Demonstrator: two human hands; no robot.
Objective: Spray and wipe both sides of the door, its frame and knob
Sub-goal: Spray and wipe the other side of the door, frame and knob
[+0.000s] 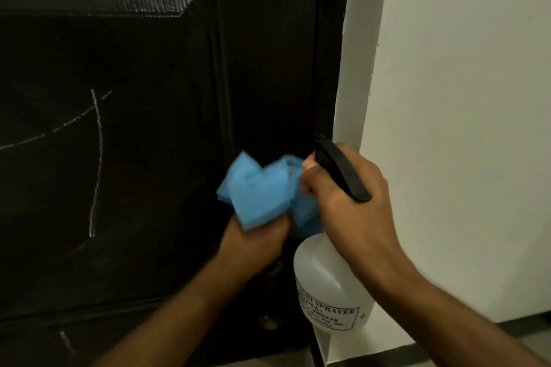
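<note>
One dark door (134,128), one blue cloth (262,188), one spray bottle (325,283). Left hand (256,244) grips bunched cloth against door near its right edge. Right hand (348,199) wraps bottle neck — black trigger head (343,170) above knuckles. White chalk-like scratches (97,158) mark panel; white wall (462,128) right — dark frame (331,39) between.

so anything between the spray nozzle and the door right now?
Yes. The blue cloth, bunched in the left hand, sits right in front of the spray bottle nozzle, which the right hand grips. It lies between the nozzle and the dark door.
</note>
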